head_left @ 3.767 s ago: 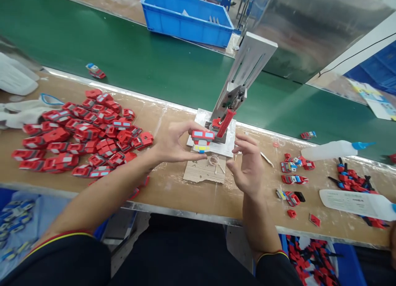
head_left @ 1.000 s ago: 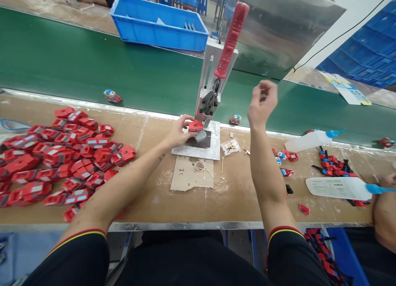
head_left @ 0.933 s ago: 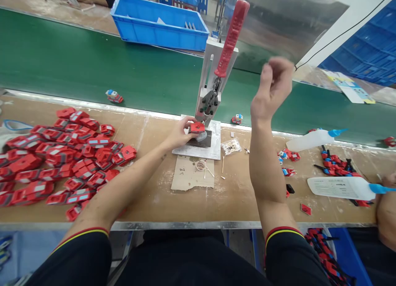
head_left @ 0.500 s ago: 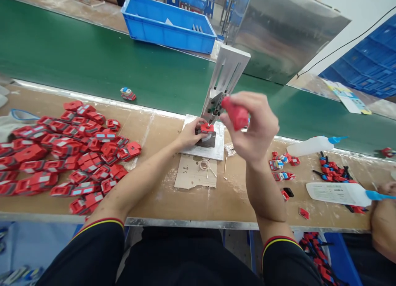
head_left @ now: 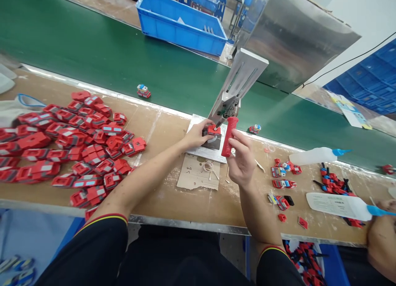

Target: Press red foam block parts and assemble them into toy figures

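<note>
A long brown table [head_left: 167, 203] is stretched across the near side, with a green conveyor belt [head_left: 108, 51] running along its far side. Beyond the belt, a blue crate [head_left: 182, 30] is placed. The table's left side is covered by a pile of red toy vehicle bodies [head_left: 69, 137]. At the centre, a metal toggle press [head_left: 246, 67] is mounted on a pale base plate. To the right, two white squeeze bottles [head_left: 335, 205] with blue nozzles are laid on their sides, near a few toy vehicles. In front of the press, a torn piece of cardboard [head_left: 192, 176] is laid flat.

By the right hand [head_left: 243, 162], with fingers curled, the red handle [head_left: 229, 137] of the press is gripped, angled down toward the near side. By the left hand [head_left: 198, 135], a red toy part [head_left: 214, 130] is pinched between thumb and fingers, under the press rod and above the base plate. Two small finished-looking toy vehicles [head_left: 143, 91] are set apart along the belt's near edge.
</note>
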A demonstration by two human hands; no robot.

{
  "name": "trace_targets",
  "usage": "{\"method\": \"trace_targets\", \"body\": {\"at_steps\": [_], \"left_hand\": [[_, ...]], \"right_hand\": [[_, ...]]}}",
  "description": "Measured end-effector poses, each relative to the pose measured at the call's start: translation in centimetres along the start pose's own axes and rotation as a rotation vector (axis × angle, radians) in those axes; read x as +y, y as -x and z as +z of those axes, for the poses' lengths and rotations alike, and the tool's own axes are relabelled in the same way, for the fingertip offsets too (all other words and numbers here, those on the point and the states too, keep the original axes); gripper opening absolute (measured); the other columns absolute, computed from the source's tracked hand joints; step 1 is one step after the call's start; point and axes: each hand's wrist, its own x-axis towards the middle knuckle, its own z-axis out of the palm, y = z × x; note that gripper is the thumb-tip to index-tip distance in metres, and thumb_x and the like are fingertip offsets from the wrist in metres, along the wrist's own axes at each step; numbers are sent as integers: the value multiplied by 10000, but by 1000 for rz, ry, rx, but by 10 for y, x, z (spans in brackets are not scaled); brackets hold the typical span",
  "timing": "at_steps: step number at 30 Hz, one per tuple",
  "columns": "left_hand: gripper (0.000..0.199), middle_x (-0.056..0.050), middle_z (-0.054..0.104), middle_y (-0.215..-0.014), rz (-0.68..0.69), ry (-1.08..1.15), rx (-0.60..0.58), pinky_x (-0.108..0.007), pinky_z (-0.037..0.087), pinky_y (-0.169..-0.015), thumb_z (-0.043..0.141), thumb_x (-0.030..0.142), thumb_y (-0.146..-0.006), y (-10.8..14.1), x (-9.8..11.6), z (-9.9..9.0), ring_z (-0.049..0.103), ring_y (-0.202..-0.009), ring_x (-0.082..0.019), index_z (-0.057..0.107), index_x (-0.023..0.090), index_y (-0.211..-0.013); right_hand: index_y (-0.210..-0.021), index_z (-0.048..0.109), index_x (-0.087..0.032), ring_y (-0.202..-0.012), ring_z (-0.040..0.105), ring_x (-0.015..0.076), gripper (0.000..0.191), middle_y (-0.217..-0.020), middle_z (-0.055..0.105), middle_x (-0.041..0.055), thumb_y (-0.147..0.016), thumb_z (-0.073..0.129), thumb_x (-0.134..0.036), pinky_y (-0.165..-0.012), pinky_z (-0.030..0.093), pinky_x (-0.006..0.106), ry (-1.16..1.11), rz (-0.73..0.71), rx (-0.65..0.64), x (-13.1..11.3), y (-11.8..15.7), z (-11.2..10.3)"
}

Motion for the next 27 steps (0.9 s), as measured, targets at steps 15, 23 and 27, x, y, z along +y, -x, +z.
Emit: {"method": "trace_targets", "body": {"at_steps": [15, 23, 27], "left_hand": [[424, -55, 782, -1046, 39, -28, -8, -404, 565, -976, 713, 170, -823, -1, -10, 0, 739, -978, -222, 595, 221, -1228], [402, -47, 768, -982, 58, -107, -18, -358, 562, -905, 670, 163, -846, -2, -10, 0, 726, -915, -208, 589, 206, -1238], [416, -37, 754, -964, 60, -156, -22, -347, 544, -877, 671, 165, -835, -3, -12, -2, 699, -867, -198, 583, 198, -1240]], "right_hand": [[-962, 647, -224, -664, 746, 166, 461, -812, 795, 42, -812, 811, -628, -494, 518, 261, -471, 780, -403, -16, -22, -1], [-985, 614, -217, -624, 670, 130, 438, -861, 750, 30, -847, 776, -599, -452, 448, 226, -400, 737, -430, -1, -19, 7], [-1008, 623, -231, -591, 618, 120, 407, -922, 739, 28, -843, 762, -576, -453, 450, 246, -307, 662, -376, 16, -18, 17]]}}
